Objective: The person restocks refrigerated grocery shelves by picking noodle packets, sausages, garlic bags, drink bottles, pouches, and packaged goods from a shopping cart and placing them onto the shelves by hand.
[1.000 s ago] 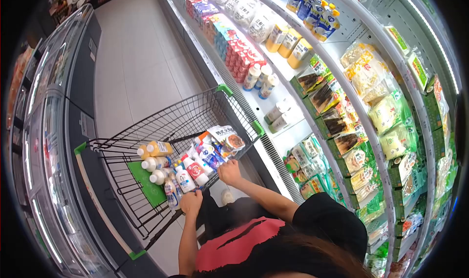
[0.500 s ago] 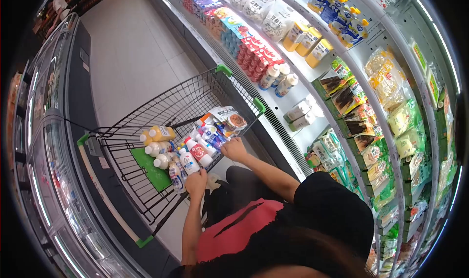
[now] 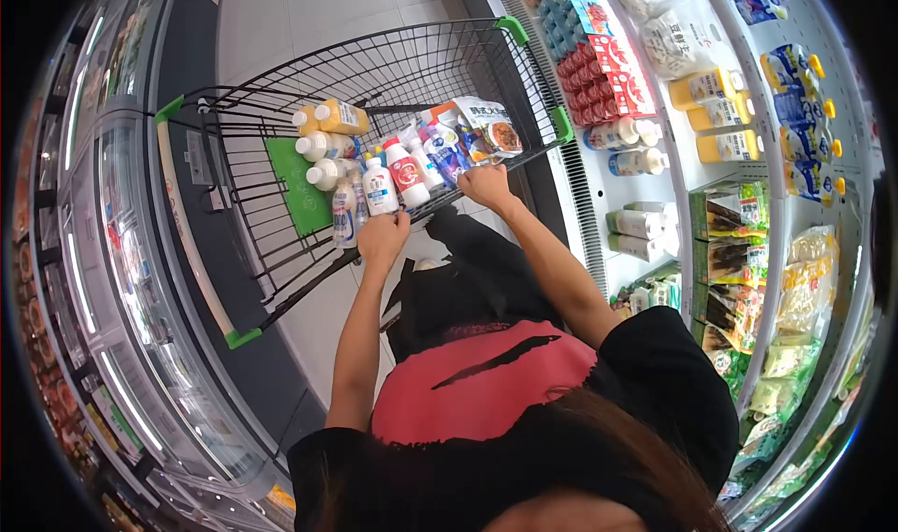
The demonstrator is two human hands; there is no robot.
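Left grip [image 3: 383, 240] and right grip [image 3: 486, 187] both look curled round the near rim of the shopping cart [image 3: 562, 126], knuckles up and apart, though the undersides of the fingers are hidden. The left one sits towards the middle of that rim, the right one nearer its far end corner; a spaced hold like this probably lets the cart be steered from its side, away from the pale handle [image 3: 181, 209].

The cart stands just in front of the person, its far end corners beside the chilled shelf [image 3: 622, 190] and its handle end towards the freezer cabinets [image 3: 126, 120]. Inside, the goods crowd along the near rim and the handle half, while the wires at the far end show through, perhaps because things were put in from this side. A white bottle [image 3: 379, 188] and a red-labelled bottle [image 3: 408, 174] stand or lean by the near rim, close to the left grip, seemingly propped by their neighbours. A printed pouch [image 3: 488, 128] rests near the far end corner, beyond the right grip, its flat face up. Yellow bottles [image 3: 346, 117] are farthest from the near rim, caps towards the handle, next to the green panel [image 3: 297, 186]; whether they lie flat is hard to tell.
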